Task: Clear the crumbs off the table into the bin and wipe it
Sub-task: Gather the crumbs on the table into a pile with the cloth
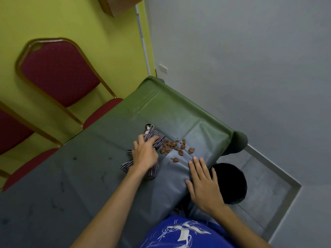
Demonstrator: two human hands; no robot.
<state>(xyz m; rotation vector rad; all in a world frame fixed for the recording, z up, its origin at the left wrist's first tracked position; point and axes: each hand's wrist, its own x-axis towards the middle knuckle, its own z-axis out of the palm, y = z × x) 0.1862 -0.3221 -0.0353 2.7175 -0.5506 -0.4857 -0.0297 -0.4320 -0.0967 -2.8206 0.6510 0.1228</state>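
A heap of brown crumbs (174, 147) lies on the green-covered table (89, 167) close to its right edge. My left hand (146, 154) is shut on a crumpled striped cloth (154, 140), whose bunched end touches the left side of the crumbs. My right hand (204, 183) lies flat and open on the table edge, fingers spread, just below the crumbs. A black bin (232, 183) stands on the floor under that edge, partly hidden by my right hand.
Two red chairs with gold frames (59, 72) stand along the table's far side against a yellow-green wall. The grey floor (250, 68) lies to the right of the table. My blue shirt (182, 233) fills the bottom of the view.
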